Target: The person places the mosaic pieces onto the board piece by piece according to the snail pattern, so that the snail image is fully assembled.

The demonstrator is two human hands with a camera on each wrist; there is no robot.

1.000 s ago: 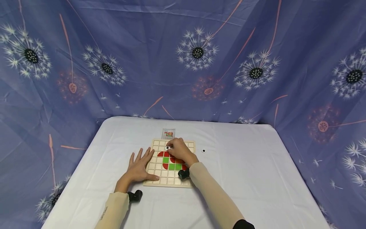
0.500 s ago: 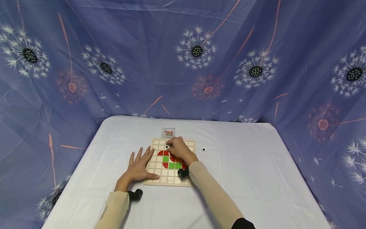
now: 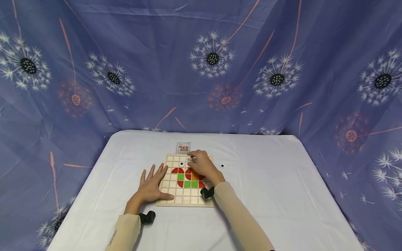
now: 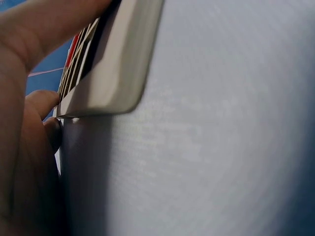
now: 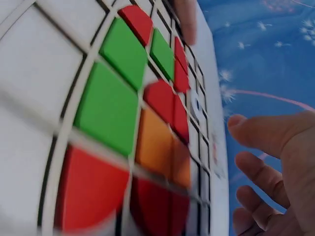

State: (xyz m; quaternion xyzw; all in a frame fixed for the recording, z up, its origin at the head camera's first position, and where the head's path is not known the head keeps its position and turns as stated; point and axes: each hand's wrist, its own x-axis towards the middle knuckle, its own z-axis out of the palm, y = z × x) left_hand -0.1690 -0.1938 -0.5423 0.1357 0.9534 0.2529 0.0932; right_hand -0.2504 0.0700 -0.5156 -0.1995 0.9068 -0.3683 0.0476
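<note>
A wooden grid board (image 3: 194,200) lies on the white-covered table. Red quarter-round tiles (image 5: 93,187), green square tiles (image 5: 106,108) and orange tiles (image 5: 153,140) fill several of its cells. A white disc with a black dot, like an eye (image 3: 182,164), sits in a cell of an upper row. My left hand (image 3: 150,188) rests spread along the board's left edge, its thumb lying over the lower left cells. Over the upper right of the board, my right hand (image 3: 203,166) holds nothing; thumb and fingers are apart, just right of the eye disc.
A second eye disc (image 3: 222,166) lies on the table right of the board. Behind the board is a small card (image 3: 183,148) with a coloured grid picture. A blue dandelion-print cloth (image 3: 157,69) hangs at the table's back and sides.
Earlier my right hand pinched the eye disc over the upper row; now it has let go and moved slightly right, leaving the disc in the cell. The left hand stays put.
</note>
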